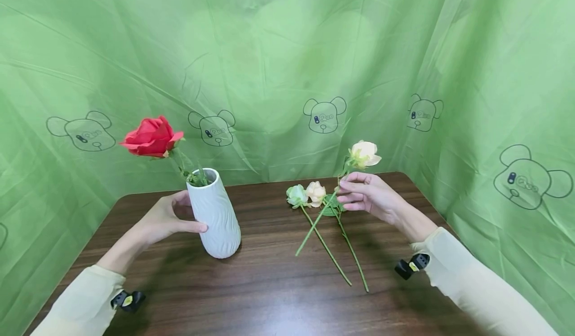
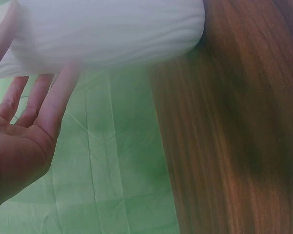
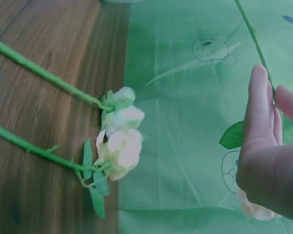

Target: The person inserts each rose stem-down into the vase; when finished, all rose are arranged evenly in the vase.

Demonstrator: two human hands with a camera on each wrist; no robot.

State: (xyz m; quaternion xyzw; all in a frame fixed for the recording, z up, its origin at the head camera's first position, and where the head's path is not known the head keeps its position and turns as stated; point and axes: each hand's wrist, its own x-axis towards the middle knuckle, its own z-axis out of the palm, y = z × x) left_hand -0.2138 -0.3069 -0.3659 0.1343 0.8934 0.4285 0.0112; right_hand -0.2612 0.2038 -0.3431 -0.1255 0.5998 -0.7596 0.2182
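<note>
On the left of the head view, my left hand grips a white ridged vase, thumb on the near side and fingers round the far side. The vase leans a little, its base at the table. From its mouth a red rose sticks out to the left. My right hand pinches the green stem of a cream rose between thumb and fingers, bloom up and stem end slanting down to the left. In the left wrist view, the vase lies across the fingers.
A pale green rose and a peach rose lie on the brown wooden table, stems toward the front edge. Green cloth printed with bear heads hangs behind and at both sides. A black camera strap sits on each wrist.
</note>
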